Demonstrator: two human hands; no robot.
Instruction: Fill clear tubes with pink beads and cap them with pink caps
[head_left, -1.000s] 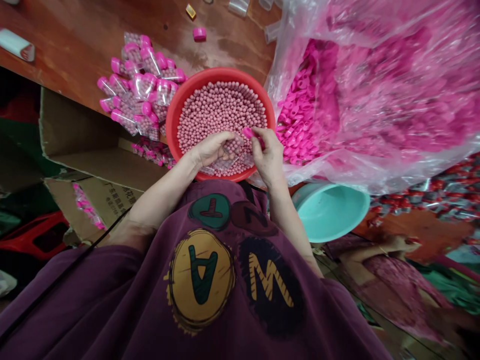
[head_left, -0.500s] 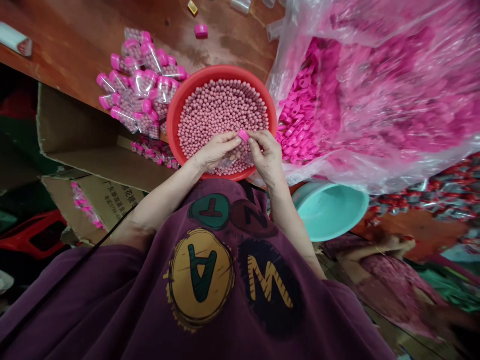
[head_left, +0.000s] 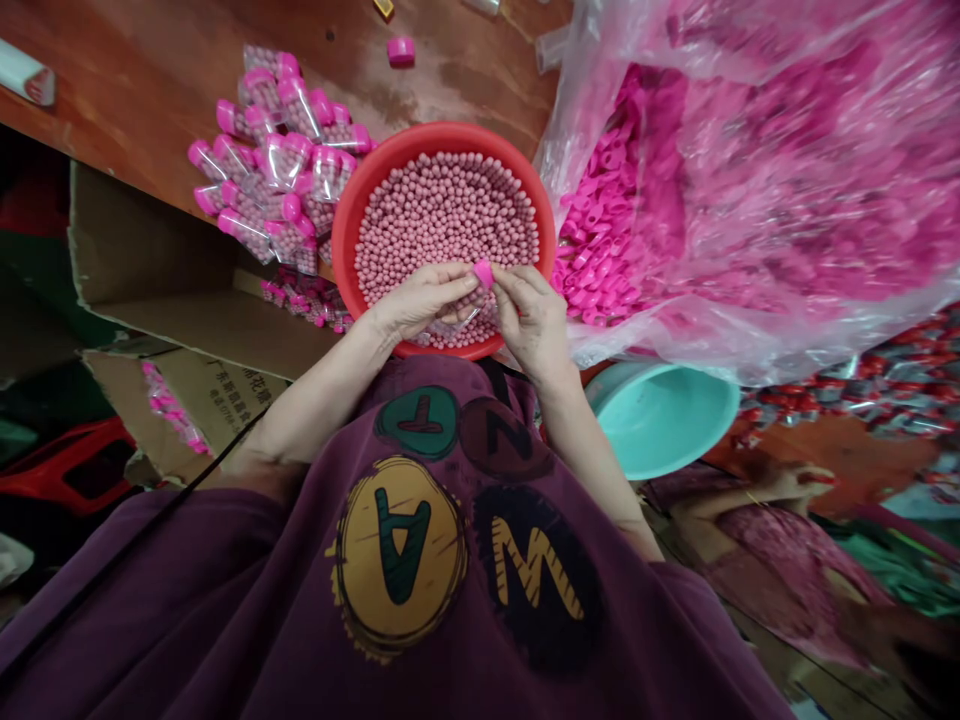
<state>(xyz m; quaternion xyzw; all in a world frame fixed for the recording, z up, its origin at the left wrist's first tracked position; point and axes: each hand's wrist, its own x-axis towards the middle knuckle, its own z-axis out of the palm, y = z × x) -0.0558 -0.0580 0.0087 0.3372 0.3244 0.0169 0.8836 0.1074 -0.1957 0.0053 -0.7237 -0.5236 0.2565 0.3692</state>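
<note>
- Here are the fingertips, both hands in close: the right hand has thumb and fingers pinched narrow on a pink cap.
- The left hand is curled around a clear container, mostly hidden by the fingers, its thumb up against that cap.
- Cap and container sit right above the near side of a red basin, loaded with round pink balls.
- Just left of the basin, a heap of pink-capped containers filled with similar balls; no lettering I can make out on them.
- On the right, a big clear plastic bag spills over with bright pink pieces, and below it stands a turquoise basin.
- Now the writing! A cardboard flap at lower left carries printed Chinese: 广东 and 电话 can be read, digits following, the rest blurred.
- And the purple shirt shows big letters upside down from here: T, N, A, and one looking like W.
- Far right, a co-worker's hand, its hold too blurred to call.
</note>
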